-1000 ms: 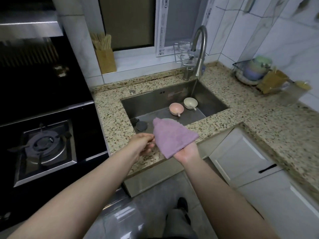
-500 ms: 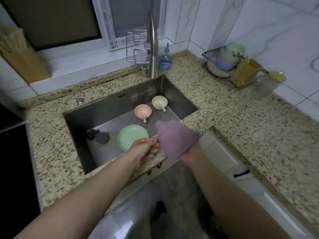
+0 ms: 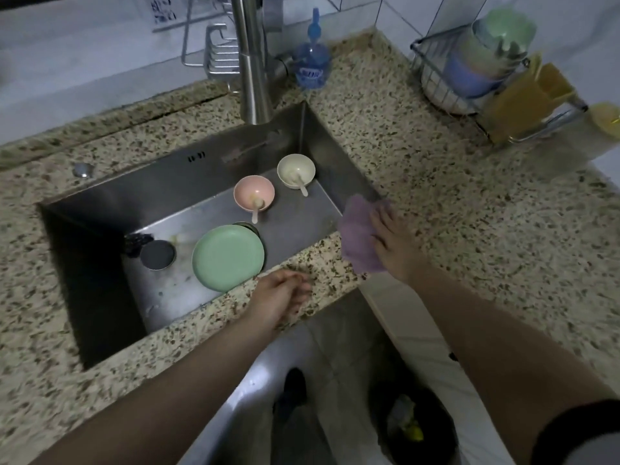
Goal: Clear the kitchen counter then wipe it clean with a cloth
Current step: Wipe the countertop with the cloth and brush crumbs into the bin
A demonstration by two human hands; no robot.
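Observation:
A purple cloth [image 3: 356, 237] lies on the speckled granite counter [image 3: 469, 209] at the sink's right front corner. My right hand [image 3: 394, 241] lies flat on it with fingers spread. My left hand [image 3: 281, 297] hovers over the narrow counter strip in front of the sink, fingers loosely curled and holding nothing. Inside the steel sink [image 3: 161, 193] sit a green plate [image 3: 228, 256], a pink bowl [image 3: 254, 193] and a cream bowl [image 3: 296, 171], each bowl with a spoon.
A tall faucet [image 3: 251, 68] and a blue soap bottle [image 3: 312, 62] stand behind the sink. A wire dish rack [image 3: 486, 72] with stacked bowls fills the back right corner. A dark bin [image 3: 416, 427] stands on the floor below.
My right hand has turned over and laid the cloth down on the counter. My left hand let go of the cloth and dropped towards the front strip. The view moved closer and rightward.

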